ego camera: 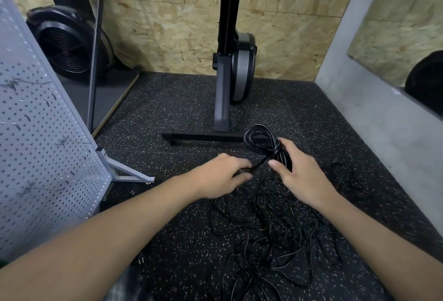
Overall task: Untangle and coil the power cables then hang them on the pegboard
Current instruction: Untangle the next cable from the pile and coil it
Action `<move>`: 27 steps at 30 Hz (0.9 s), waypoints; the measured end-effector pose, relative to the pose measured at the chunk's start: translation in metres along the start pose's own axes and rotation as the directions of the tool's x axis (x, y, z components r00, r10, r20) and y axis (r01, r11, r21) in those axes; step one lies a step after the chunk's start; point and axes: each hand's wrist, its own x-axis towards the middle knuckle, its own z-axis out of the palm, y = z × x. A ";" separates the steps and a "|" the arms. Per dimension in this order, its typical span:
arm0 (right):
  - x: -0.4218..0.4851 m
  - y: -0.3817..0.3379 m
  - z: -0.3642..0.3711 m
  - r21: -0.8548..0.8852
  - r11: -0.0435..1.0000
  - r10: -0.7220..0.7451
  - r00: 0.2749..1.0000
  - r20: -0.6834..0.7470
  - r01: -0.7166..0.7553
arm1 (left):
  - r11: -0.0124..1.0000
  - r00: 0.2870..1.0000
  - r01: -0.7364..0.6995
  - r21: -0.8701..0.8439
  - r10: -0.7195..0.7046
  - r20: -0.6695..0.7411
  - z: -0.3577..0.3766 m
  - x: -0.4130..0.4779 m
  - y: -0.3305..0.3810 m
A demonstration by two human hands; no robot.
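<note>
Coil gripped by right hand, tail pinched by left hand; loops could be sprung (slack wrap).

Your head view's dim: soft, even light, no hard shadows. Fisheye bends the perforated grey metal pegboard at the left edge; it's smeared too. Faint glare on the glossy black coiled cable. Bottom corners go soft.
</note>
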 end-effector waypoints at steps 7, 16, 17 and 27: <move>0.000 -0.002 0.003 -0.039 0.996 0.081 0.996 0.039 -0.079 | 0.966 0.952 -0.076 -0.248 -0.004 -0.305 -0.006 -0.006 0.029; -0.002 -0.012 0.007 0.088 0.989 0.117 0.993 0.029 -0.119 | 0.724 0.913 -0.194 -0.663 -0.114 -0.391 -0.019 -0.003 0.027; -0.003 -0.012 0.008 0.089 0.990 0.108 0.994 0.022 -0.110 | 0.745 0.918 -0.184 -0.641 -0.103 -0.383 -0.019 -0.003 0.027; -0.013 -0.027 0.008 0.149 0.989 0.024 0.999 -0.045 -0.017 | 0.739 0.904 0.004 -0.674 -0.291 -0.314 -0.021 0.003 0.041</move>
